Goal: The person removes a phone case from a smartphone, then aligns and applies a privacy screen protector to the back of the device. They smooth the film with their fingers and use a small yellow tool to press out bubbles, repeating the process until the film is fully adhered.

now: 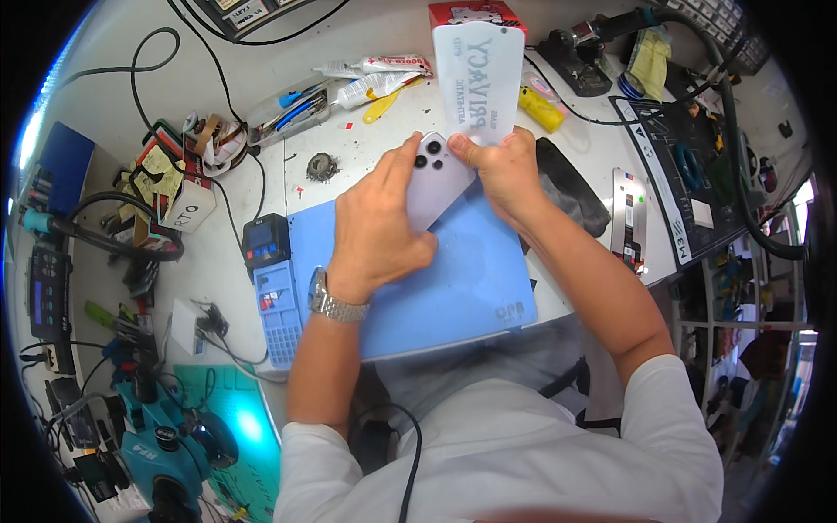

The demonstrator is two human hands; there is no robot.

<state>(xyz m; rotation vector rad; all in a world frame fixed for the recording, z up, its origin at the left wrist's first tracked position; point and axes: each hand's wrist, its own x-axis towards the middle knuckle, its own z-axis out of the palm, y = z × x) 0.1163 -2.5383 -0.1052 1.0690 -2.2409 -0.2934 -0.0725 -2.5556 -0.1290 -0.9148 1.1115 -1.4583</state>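
Bright overall | cyan glare on green mat | blue-white glow, left rim | edges bent, corners black

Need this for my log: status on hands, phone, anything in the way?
Left hand gripping phone, lens side showing. Right hand pinching sheet. Sheet partly hides red box.
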